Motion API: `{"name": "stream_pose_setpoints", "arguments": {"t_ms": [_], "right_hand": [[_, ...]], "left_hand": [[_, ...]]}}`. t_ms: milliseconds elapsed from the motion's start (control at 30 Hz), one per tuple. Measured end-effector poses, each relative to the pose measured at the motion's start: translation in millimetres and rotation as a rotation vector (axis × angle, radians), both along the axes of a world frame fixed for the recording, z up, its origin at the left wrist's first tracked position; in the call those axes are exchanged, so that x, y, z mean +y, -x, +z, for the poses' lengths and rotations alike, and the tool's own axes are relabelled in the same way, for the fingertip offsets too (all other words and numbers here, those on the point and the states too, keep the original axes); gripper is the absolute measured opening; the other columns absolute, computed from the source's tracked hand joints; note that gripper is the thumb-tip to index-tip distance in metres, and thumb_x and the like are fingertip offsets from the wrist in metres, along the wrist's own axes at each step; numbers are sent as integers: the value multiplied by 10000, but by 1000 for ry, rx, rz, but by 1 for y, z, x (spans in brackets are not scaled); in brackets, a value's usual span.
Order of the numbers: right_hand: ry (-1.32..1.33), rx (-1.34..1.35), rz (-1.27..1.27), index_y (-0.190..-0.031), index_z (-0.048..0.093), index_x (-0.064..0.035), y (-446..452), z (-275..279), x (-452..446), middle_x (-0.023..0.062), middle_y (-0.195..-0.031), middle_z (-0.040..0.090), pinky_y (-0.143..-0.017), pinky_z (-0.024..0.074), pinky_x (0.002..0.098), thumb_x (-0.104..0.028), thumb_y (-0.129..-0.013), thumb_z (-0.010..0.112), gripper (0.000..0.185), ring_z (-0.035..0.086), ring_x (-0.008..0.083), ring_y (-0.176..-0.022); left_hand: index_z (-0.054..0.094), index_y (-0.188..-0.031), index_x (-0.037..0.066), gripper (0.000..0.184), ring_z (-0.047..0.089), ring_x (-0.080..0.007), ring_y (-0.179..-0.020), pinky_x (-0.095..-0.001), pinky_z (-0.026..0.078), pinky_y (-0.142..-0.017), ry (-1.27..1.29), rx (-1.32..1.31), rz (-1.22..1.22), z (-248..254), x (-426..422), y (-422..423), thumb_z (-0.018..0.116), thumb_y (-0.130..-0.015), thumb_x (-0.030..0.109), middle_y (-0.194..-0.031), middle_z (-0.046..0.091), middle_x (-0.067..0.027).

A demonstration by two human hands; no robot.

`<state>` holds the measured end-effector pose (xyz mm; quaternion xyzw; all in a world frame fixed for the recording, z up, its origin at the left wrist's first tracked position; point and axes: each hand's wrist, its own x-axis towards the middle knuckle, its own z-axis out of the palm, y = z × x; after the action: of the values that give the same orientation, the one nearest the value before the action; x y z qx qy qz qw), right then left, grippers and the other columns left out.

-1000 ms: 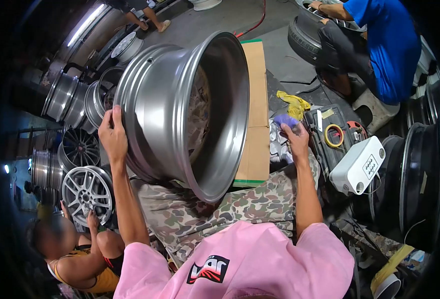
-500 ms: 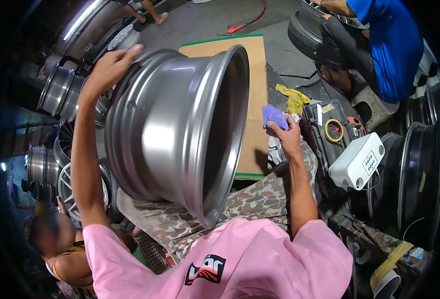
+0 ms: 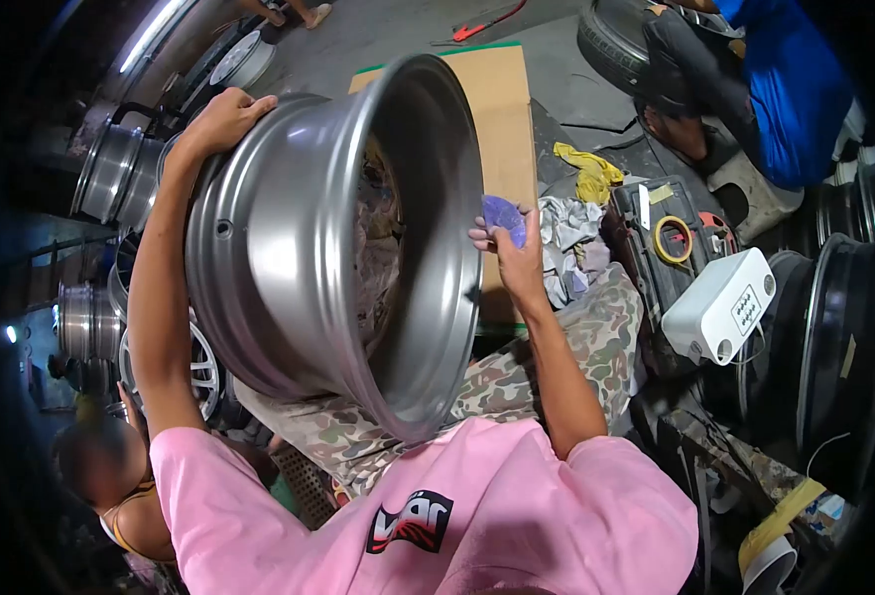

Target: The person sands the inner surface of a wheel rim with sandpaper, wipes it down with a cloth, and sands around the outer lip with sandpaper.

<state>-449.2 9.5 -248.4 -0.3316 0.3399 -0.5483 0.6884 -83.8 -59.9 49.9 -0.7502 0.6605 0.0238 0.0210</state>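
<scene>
A large grey metal wheel rim rests tilted over my camouflage-clothed lap, its open side facing right. Crumpled paper shows inside the barrel. My left hand is closed over the rim's far left edge, fingertips on the metal. In my right hand is a purple piece of sandpaper, pinched between thumb and fingers. That hand is close to the rim's right lip; whether it touches is unclear. A valve hole is visible on the barrel's left part.
Under the rim lies a cardboard sheet with green edging. Rags, a yellow cloth, a black case with a tape roll, and a white power strip box are at right. Co-workers sit at upper right and lower left.
The rim has turned, showing more of its inside and the paper there. My right hand with the sandpaper has moved left, close to the lip. My left hand has settled on the edge.
</scene>
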Motion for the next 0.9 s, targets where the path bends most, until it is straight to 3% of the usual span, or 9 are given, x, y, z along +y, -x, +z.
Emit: {"name": "stream_pose_setpoints", "arguments": {"t_ms": [100,133,233,367,400,533,600,700,900], "right_hand": [[5,151,58,-1225,531,3,10,-16,0,167,-1073,694,-715,593,288,-24,-998,489,232,727,194,-832],[5,168,63,-1228,560,-8,9,-29,1,115,-1019,698,-666,554,262,-102,-1029,530,222,695,150,-782],[-91,193,107,-1214,593,-16,4,-32,8,66,-950,693,-666,534,248,-195,-1041,597,249,670,122,-783],[11,288,81,-1095,707,0,-21,-25,12,36,-908,690,-723,520,291,-278,-1037,642,291,644,126,-754],[43,287,60,-1052,739,9,-27,-19,10,52,-902,698,-748,519,320,-251,-1026,656,275,645,157,-757],[364,350,55,-1084,738,-3,-42,29,-12,98,-898,681,-748,509,323,-180,-998,676,206,653,204,-801],[350,274,134,-1088,741,-9,-60,46,-24,111,-907,680,-746,510,329,-173,-992,676,200,657,220,-808],[501,187,81,-1099,748,-28,-94,84,-45,122,-911,673,-742,513,344,-147,-972,685,185,658,244,-808],[714,88,-157,-1131,760,-80,-160,138,-90,116,-919,639,-751,520,361,-45,-889,723,248,651,265,-818]], "left_hand": [[740,-871,-96,648,551,-123,-614,-372,463,-606,-99,-42,59,-1,-11,-51,592,-1026,516,-639,635,-96],[677,-719,-96,690,486,-140,-561,-392,431,-577,-41,73,45,-9,-13,-73,633,-993,535,-557,526,-108],[676,-707,-90,691,483,-132,-564,-397,423,-574,9,139,98,-14,-8,-96,640,-991,539,-564,537,-64],[736,-834,-74,672,603,-169,-658,-409,501,-677,-61,85,145,-14,-8,-141,615,-991,568,-670,672,-111],[737,-865,-74,633,615,-177,-673,-413,506,-687,-5,137,5,-21,-8,-159,607,-996,531,-687,687,-122],[714,-955,-89,382,609,-138,-738,-392,511,-700,37,332,96,-37,10,-197,623,-949,282,-737,700,-92],[715,-993,-84,309,588,-104,-777,-362,508,-699,-75,284,-2,-42,7,-224,671,-915,212,-774,707,-53],[729,-1004,-76,302,585,-92,-786,-351,509,-697,-32,302,-158,-47,18,-244,686,-902,205,-795,716,-45],[761,-964,-49,286,603,-97,-766,-348,507,-675,-45,281,131,-46,38,-234,712,-882,221,-787,724,-42]]}}
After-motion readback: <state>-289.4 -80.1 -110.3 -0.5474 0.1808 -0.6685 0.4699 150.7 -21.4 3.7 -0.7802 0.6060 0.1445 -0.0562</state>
